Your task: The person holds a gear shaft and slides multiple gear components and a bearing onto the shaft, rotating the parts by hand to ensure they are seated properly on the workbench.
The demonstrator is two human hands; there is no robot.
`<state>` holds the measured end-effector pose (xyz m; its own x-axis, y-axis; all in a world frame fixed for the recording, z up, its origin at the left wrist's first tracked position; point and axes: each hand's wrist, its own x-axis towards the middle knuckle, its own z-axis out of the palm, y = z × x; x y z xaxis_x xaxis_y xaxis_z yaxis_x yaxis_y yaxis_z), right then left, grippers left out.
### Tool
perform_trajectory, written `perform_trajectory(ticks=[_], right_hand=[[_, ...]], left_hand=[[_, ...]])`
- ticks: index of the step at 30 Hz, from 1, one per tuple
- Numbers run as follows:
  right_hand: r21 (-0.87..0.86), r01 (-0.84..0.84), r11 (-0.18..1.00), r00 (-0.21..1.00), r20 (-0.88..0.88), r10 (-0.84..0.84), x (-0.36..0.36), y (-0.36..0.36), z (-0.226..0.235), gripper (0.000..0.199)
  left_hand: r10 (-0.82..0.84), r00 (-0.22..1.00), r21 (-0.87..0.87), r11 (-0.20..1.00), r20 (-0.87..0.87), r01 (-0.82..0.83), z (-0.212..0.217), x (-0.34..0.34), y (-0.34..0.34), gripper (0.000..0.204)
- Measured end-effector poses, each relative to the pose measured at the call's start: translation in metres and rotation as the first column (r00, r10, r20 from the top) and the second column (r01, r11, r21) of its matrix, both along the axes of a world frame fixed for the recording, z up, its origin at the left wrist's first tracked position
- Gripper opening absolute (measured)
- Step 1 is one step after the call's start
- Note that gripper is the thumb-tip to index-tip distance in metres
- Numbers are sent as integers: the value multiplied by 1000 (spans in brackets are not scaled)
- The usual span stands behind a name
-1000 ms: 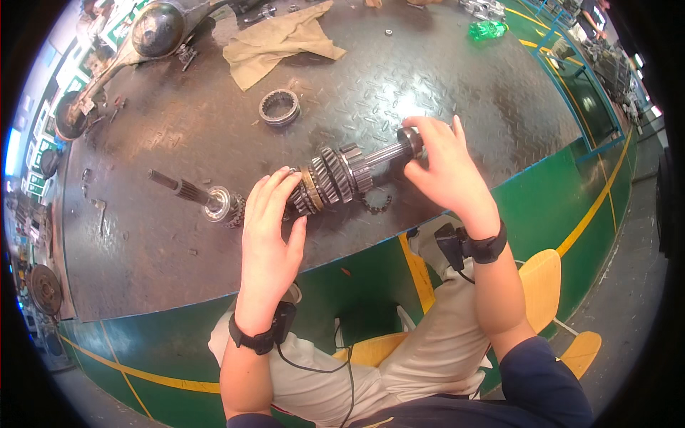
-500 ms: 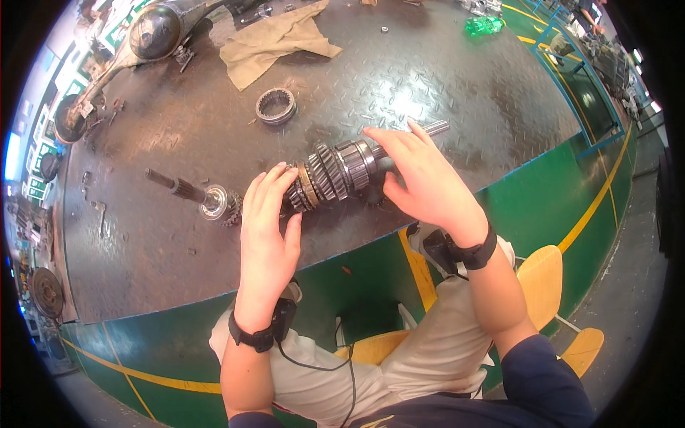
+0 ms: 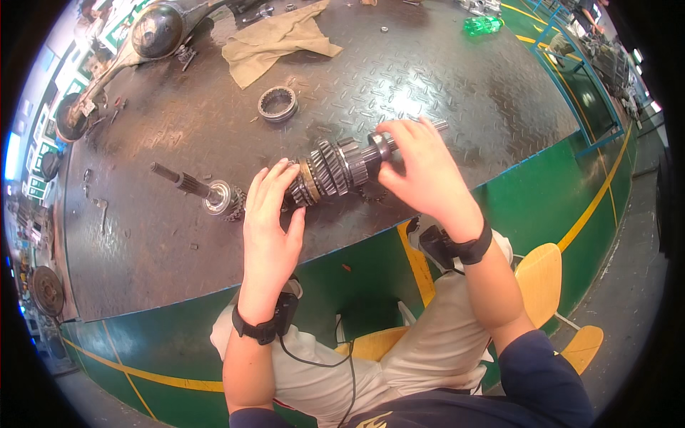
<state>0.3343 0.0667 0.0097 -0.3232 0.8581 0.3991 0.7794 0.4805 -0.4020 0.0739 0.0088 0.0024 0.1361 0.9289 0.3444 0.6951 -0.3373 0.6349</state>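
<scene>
A transmission shaft with a stack of metal gears (image 3: pixel 331 168) lies across the near part of the dark steel tabletop. My left hand (image 3: pixel 272 217) is closed over its left part, beside a brass-coloured ring. My right hand (image 3: pixel 427 170) pinches a dark metal collar (image 3: pixel 379 146) around the shaft, a little apart from the gears; it may be a bearing. The shaft's thin right end shows past my fingers. Left of my left hand is a splined input shaft (image 3: pixel 189 184) with a bearing and small gear; my hand hides where it meets the stack.
Beyond the gears lies a toothed ring (image 3: pixel 277 105), with a brown cloth (image 3: pixel 282 43) behind it. An axle housing (image 3: pixel 153 32) fills the far left. A green bottle (image 3: pixel 484 26) lies at the far right. Small tools lie near the left edge; a wooden chair (image 3: pixel 539 285) stands at right.
The collar has come away from the gear stack and slid right along the shaft with my right hand. My left hand stays on the shaft.
</scene>
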Motion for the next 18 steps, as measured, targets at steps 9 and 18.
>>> perform_trajectory(ticks=[9,18], right_hand=[[44,-141,989,990,-19,142,-7,-7,-4,39],[31,-197,980,975,-99,199,-3,-3,-2,36]], left_hand=[[-23,999,-16,1000,24,24,1,0,-1,59],[-5,1000,-6,1000,5,5,0,1,1,61]])
